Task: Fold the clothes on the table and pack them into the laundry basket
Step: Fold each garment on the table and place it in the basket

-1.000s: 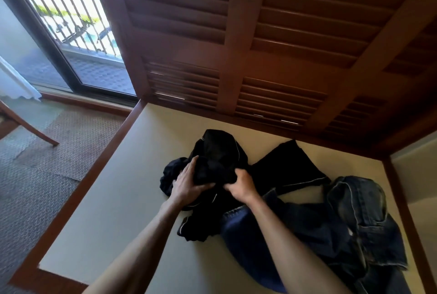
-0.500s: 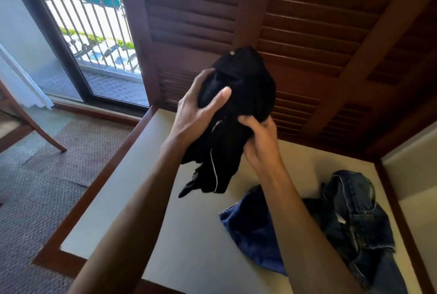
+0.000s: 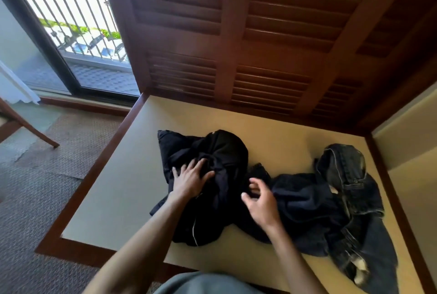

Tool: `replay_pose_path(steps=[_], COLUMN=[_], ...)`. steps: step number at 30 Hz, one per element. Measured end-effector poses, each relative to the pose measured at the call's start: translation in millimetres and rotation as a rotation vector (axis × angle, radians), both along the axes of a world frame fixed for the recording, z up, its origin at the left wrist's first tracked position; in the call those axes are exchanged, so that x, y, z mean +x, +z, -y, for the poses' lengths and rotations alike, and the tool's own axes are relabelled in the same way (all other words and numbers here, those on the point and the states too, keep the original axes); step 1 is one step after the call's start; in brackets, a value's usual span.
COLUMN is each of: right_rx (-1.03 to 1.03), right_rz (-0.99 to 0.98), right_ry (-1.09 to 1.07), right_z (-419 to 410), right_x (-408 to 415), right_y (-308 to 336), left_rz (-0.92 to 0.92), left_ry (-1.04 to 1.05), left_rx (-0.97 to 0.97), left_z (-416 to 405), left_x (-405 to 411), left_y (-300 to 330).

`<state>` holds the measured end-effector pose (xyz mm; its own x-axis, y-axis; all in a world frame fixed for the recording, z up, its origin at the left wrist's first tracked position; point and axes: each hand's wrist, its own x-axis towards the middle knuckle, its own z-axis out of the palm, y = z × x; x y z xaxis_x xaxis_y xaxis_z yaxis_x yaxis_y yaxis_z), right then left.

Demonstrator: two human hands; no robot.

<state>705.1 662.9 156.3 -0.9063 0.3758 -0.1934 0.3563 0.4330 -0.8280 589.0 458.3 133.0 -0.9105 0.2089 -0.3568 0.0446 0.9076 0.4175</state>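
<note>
A crumpled black garment (image 3: 212, 151) with a thin white stripe lies on the cream table (image 3: 113, 194). My left hand (image 3: 189, 179) rests flat on its middle with fingers spread. My right hand (image 3: 260, 201) hovers just right of the black garment, fingers loosely bent, holding nothing. To the right lies a heap of dark blue cloth (image 3: 305, 201) and a pair of dark denim jeans (image 3: 350, 180). No laundry basket is in view.
The table has a dark wooden rim (image 3: 94, 166) and stands against a brown louvred wooden wall (image 3: 260, 45). Left of it are carpet, a wooden chair leg (image 3: 30, 128) and a glass balcony door (image 3: 71, 21).
Half a second ago both hands held the black garment up in the air. It now lies on the table again, my left hand flat on it and my right hand off it.
</note>
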Motion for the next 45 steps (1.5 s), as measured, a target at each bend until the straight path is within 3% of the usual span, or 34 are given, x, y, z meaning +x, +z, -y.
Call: replay_pose_path(steps=[2,6,9,12,15,20,22,26,28,31,34,36,38,42,45], right_rx=[0.224,0.435,0.649,0.417,0.1,-0.462,-0.502,-0.073,-0.023,0.118,0.065,0.183,0.251,0.167,0.296], right_rz=[0.014,0.519,0.503,0.209,0.042,-0.161,-0.18,-0.056,0.007,0.303,0.472,0.635,0.637,0.56,0.648], right_ry=[0.074,0.442,0.465,0.02,-0.354,-0.705,-0.751,-0.602,-0.519,-0.425,-0.341,-0.276,-0.263,-0.122,-0.064], right_z=[-36,-71,-59,-64,-87,-139,-160,-207,-238,-273,-274,-260,-249,-239,-220], right_x=[8,40,72,70,64,72,79,97,106,115,116,117,115,100,91], right_y=[12,-9,-47,-39,-4,57,72,94,94,63,13,-9,-11,-10,-27], left_rz=[0.001,-0.023,-0.161,-0.149,-0.035,0.055,0.065,0.058,0.087,0.16,0.179,0.149,0.11,0.176,0.225], left_ry=[-0.016,-0.007,-0.111,-0.261,-0.37,-0.58,-0.616,-0.63,-0.626,-0.606,-0.642,-0.618,-0.56,-0.462,-0.506], left_rx=[-0.051,-0.186,-0.137,0.009,0.027,0.228,0.309,0.376,0.339,0.259,0.053,-0.017,-0.005,0.035,0.092], left_z=[-2,-29,-67,-101,-125,-174,-204,-269,-299,-331,-339,-329,-320,-312,-298], left_x=[-12,-20,-1,27,48,56,58,63,64,71,92,107,112,93,70], left_y=[3,29,48,61,72,107,115,109,93,60,18,-2,-15,-23,-24])
